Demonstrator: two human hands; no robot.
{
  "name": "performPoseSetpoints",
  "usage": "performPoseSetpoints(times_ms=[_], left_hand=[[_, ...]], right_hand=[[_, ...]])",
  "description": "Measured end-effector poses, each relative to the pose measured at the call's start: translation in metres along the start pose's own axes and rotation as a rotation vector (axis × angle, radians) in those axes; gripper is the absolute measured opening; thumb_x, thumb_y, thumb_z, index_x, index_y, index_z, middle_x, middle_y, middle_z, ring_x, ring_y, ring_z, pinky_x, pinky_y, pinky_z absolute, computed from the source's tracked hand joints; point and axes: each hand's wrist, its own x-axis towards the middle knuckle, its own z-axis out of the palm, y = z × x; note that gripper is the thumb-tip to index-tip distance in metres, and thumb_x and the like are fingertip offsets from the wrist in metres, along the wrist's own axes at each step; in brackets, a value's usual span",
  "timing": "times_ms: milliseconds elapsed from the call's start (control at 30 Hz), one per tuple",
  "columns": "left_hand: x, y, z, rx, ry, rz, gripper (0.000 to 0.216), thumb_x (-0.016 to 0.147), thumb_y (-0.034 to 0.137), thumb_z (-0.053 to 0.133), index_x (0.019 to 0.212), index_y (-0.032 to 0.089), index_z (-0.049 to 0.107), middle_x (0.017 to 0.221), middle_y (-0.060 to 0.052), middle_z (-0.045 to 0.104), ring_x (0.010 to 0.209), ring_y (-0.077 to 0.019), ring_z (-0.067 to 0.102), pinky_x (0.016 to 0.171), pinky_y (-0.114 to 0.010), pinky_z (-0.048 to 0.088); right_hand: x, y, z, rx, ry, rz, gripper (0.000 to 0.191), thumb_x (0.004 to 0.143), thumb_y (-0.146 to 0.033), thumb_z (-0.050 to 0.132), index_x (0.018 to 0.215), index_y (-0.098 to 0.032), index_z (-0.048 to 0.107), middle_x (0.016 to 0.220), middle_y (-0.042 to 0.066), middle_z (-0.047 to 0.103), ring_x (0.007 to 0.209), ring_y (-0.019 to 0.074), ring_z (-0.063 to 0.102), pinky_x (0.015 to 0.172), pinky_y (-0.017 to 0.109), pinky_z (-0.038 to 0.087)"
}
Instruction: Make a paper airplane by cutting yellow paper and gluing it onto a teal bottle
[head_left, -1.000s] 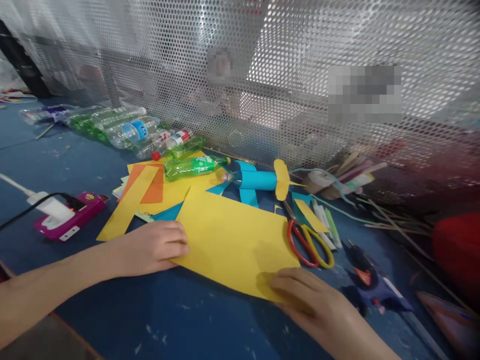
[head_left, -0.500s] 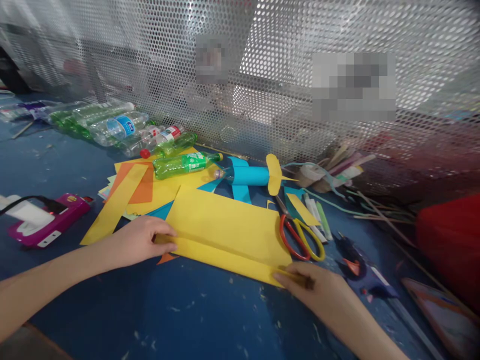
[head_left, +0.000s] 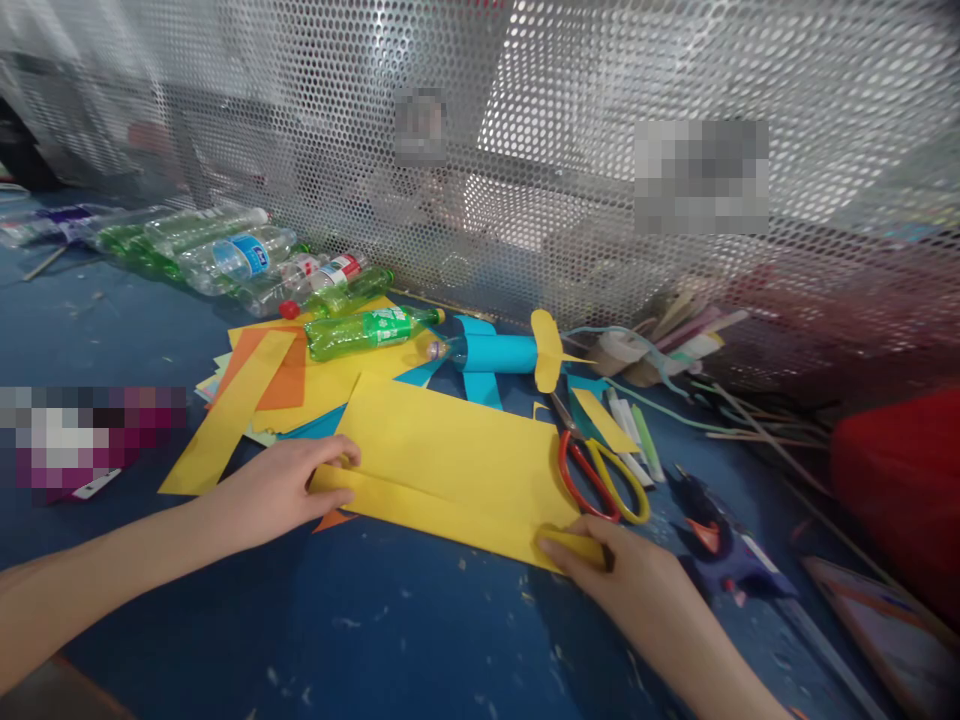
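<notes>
A sheet of yellow paper (head_left: 450, 450) lies on the blue table, its near edge turned up into a narrow fold. My left hand (head_left: 300, 485) pinches the left end of that fold between thumb and fingers. At the right end, my right hand (head_left: 600, 550) grips the same edge, thumb in front. Scissors (head_left: 602, 480) with one red and one yellow handle rest against the sheet's right side. Just behind the sheet is a bottle wrapped in blue paper (head_left: 501, 353), with blue paper fins and a yellow paper piece at its right end.
Several plastic bottles (head_left: 238, 255) lie at the back left, and a green bottle (head_left: 360, 333) rests on coloured paper sheets (head_left: 330, 375). To the right are a glue gun (head_left: 739, 560), a phone-like device (head_left: 885, 620) and a red object (head_left: 900, 480). A perforated metal screen (head_left: 525, 180) stands behind.
The fold on the yellow paper looks flatter, with less shadow behind it. My right hand has shifted slightly left; my left hand stays nearly in place.
</notes>
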Motion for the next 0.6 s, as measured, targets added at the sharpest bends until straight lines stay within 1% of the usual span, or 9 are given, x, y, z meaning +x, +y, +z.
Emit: performPoseSetpoints(times_ms=[133,367,467,533,600], left_hand=[[0.000,0.002,-0.002,0.015,-0.051,-0.035,0.024,0.083,0.035,0.055,0.104,0.022,0.059,0.102,-0.004,0.068,0.077,-0.0182,0.064,0.063,-0.028,0.046],[-0.003,0.000,0.004,0.008,-0.027,-0.023,0.026,0.086,0.034,0.053,0.108,0.023,0.056,0.105,-0.004,0.067,0.089,-0.0206,0.064,0.073,-0.031,0.047],[-0.004,-0.003,0.007,0.001,-0.035,-0.024,0.026,0.086,0.034,0.052,0.110,0.023,0.056,0.107,-0.004,0.065,0.092,-0.0211,0.063,0.078,-0.033,0.047],[-0.004,-0.004,0.008,0.007,-0.031,-0.008,0.028,0.087,0.033,0.052,0.113,0.024,0.054,0.110,-0.005,0.063,0.096,-0.0214,0.061,0.081,-0.034,0.047],[-0.005,-0.005,0.008,0.020,-0.033,0.040,0.030,0.089,0.031,0.051,0.118,0.025,0.052,0.112,-0.006,0.060,0.097,-0.0206,0.059,0.081,-0.033,0.047]], right_hand=[[0.000,0.000,0.000,-0.007,-0.009,-0.004,0.033,0.073,-0.055,0.055,0.065,-0.024,0.061,0.051,-0.001,0.061,0.045,0.0187,0.056,0.045,0.025,0.040],[0.001,0.004,0.004,-0.006,-0.056,-0.021,0.031,0.077,-0.053,0.051,0.071,-0.023,0.058,0.059,0.000,0.064,0.054,0.0197,0.060,0.051,0.026,0.042],[0.001,0.003,0.003,-0.015,-0.087,-0.012,0.032,0.077,-0.053,0.049,0.069,-0.023,0.055,0.060,0.000,0.064,0.055,0.0205,0.060,0.052,0.027,0.042],[0.002,0.001,0.002,-0.010,-0.094,-0.007,0.031,0.076,-0.053,0.049,0.068,-0.023,0.054,0.061,0.001,0.064,0.056,0.0210,0.061,0.053,0.027,0.043],[0.002,0.001,0.001,0.002,-0.090,-0.013,0.030,0.076,-0.052,0.048,0.068,-0.023,0.054,0.064,0.002,0.065,0.059,0.0218,0.062,0.054,0.028,0.044]])
